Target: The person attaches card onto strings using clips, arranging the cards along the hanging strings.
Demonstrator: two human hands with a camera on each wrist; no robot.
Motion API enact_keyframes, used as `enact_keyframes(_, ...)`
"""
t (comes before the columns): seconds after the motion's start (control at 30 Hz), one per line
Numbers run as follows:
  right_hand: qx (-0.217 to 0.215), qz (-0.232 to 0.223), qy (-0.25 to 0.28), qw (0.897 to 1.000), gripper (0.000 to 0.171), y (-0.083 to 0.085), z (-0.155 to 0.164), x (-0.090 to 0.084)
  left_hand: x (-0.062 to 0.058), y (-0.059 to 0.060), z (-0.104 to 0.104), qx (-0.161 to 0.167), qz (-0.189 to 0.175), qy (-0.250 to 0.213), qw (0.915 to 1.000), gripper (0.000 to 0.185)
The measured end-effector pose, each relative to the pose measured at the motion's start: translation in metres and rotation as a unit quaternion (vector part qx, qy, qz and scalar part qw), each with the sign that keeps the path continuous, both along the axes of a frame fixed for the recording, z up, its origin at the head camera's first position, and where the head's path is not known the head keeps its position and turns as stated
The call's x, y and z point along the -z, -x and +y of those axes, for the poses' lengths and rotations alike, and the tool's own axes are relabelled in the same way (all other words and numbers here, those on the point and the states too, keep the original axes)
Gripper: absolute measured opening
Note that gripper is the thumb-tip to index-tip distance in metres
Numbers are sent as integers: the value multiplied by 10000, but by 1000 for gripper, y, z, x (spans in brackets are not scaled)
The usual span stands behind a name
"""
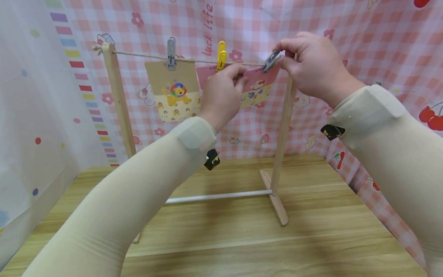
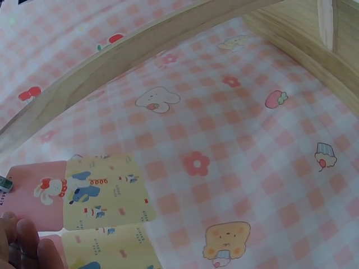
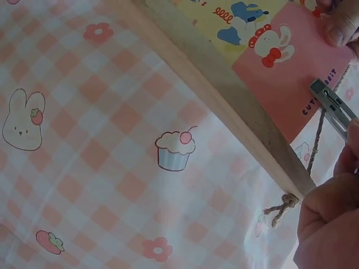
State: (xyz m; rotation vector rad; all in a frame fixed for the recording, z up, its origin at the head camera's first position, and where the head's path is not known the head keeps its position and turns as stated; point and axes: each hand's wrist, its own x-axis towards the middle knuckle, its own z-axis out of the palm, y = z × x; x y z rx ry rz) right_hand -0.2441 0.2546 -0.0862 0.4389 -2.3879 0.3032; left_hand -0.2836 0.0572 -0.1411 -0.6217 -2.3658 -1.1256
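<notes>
- Right hand (image 1: 316, 67) pinches a grey clothespin (image 1: 271, 60) at the twine line (image 1: 145, 55), on the pink card's (image 1: 257, 79) corner.
- Left hand (image 1: 223, 90) grips that card's top edge.
- Risk, I'd judge: the pin misses the twine, so the card sags from the yellow clothespin (image 1: 221, 55).

I see a pink checked cartoon cloth (image 1: 346, 23) backing a wooden tabletop (image 1: 311, 238), white dotted curtain (image 1: 31, 115) at left.

Your pink card (image 1: 257, 82) has a yellow cartoon band; its peg (image 1: 271, 60) is grey. Neighbour card (image 1: 173, 90): tan, lion print. Middle peg (image 1: 221, 55) yellow. Backdrop (image 1: 363, 34): pink-white check.
</notes>
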Motion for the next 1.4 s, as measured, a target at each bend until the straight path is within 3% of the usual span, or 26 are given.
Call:
enact_keyframes(1.0, 168, -579, 43, 9982, 39, -1, -2, -7, 3, 0, -1, -95, 79, 84, 9999, 26)
enact_keyframes(1.4, 59, -918, 380, 9950, 43, 1, -2, -7, 3, 2, 1, -50, 5, 12, 10000, 29)
